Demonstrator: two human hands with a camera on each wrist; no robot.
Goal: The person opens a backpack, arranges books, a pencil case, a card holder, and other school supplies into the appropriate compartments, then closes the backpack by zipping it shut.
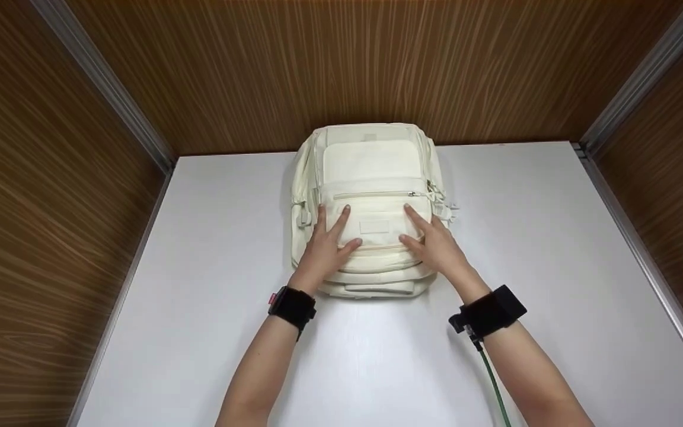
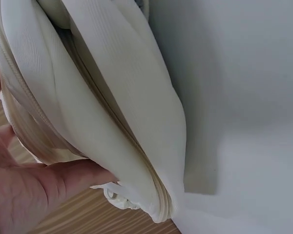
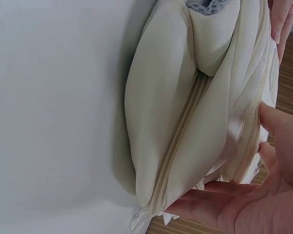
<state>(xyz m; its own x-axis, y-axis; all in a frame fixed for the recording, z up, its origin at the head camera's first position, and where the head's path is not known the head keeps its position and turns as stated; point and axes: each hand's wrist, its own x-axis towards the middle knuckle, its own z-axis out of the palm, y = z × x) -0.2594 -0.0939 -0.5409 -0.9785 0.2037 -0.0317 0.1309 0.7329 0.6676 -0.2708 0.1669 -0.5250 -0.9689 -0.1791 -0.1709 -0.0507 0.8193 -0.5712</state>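
Observation:
A cream backpack (image 1: 371, 160) lies front side up on the white table, its top toward the back wall. My left hand (image 1: 322, 250) rests on the left of its front pocket, fingers spread. On the right of the same pocket, my right hand (image 1: 441, 248) lies with fingers spread and the thumb toward the middle. Between the hands is a small rectangular label (image 1: 374, 226), below a zipper (image 1: 377, 194). Both wrist views show fingers touching the cream fabric beside a long side zip (image 3: 183, 129). Neither hand has its fingers curled round anything.
The white table (image 1: 211, 284) extends around the bag. Wood-grain panels (image 1: 377, 65) stand behind and on both sides, joined by metal corner rails. A light strap end with a buckle (image 1: 445, 210) sticks out at the bag's right. A green cable (image 1: 495, 385) trails from the right wristband.

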